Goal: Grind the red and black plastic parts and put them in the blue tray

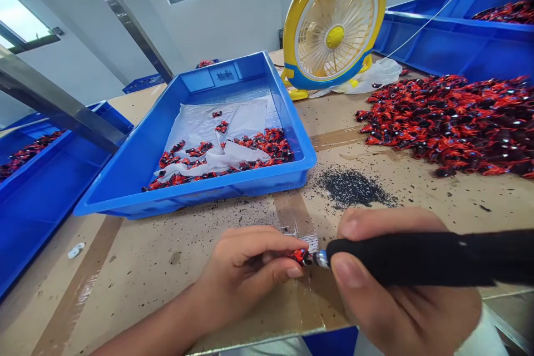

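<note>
Between the thumb and fingers of my left hand is a small red and black piece, held just above the table's front part. My right hand grips a thick black handheld tool that lies across the fingers. The tool's silver tip points left and meets the right end of the piece, or nearly so; the exact contact is too small to tell. Behind my hands, a pile of black shavings lies on the cardboard-covered table.
A blue tray with a white sheet and red-black pieces stands beyond my left hand. A large heap of such pieces lies right. A yellow fan stands behind. Blue bins flank both sides. A white bit lies left.
</note>
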### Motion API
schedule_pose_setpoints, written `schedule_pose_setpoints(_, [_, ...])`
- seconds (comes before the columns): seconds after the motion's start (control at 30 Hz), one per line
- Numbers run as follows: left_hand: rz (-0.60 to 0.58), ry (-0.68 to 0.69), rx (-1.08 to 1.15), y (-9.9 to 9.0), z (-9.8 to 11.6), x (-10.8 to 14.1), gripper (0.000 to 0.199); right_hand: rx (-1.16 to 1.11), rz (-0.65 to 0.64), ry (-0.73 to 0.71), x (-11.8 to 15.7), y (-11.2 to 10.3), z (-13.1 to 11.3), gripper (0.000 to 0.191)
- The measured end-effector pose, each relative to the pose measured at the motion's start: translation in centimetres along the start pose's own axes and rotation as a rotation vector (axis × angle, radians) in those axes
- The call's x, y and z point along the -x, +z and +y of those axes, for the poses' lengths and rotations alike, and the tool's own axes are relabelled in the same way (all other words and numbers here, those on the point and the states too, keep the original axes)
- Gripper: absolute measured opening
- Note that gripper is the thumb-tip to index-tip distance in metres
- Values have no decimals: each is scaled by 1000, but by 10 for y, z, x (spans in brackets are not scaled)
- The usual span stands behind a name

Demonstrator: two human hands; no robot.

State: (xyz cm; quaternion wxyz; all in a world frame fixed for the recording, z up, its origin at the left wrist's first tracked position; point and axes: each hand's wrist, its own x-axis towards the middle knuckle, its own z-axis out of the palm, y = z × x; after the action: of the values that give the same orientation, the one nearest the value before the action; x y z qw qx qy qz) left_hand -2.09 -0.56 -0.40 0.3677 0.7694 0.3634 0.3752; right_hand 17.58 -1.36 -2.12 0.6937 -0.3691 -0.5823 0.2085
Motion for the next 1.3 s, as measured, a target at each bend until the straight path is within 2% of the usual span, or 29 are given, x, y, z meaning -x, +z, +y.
schedule_pose_setpoints(0.07, [1,1,-6,0,0,-1,28,16,-9,16,0,0,-3,22])
schedule_pose_setpoints(0.17, [6,-3,-18,-1,0,-1,21,-10,135,-7,0,1,-6,20])
schedule_pose_setpoints(0.23, [16,-14,-22,-2,0,-2,17,-27,170,-6,1,1,-6,21])
schedule_pose_setpoints(0.33, [37,-28,-29,-3,1,-1,15,-25,103,26,2,1,-5,24])
schedule_pose_setpoints(0.47, [27,-12,-5,-2,2,0,15,-83,84,65,2,0,-5,23])
schedule_pose_setpoints(0.7, [28,-28,18,-3,2,-1,10,100,-111,43,-6,0,-7,17])
schedule_pose_setpoints(0.87, [2,-55,46,-2,2,-1,12,138,-31,66,-5,-3,-6,22])
schedule_pose_setpoints(1.07, [86,-147,184,0,-2,4,12,104,78,145,-11,-2,-5,33])
schedule_pose_setpoints(1.17, [117,-197,309,3,-2,6,12,44,147,179,-10,-5,-3,30])
schedule_pose_setpoints(1.3, [154,-205,429,7,-1,6,10,-75,277,144,-4,-9,0,17])
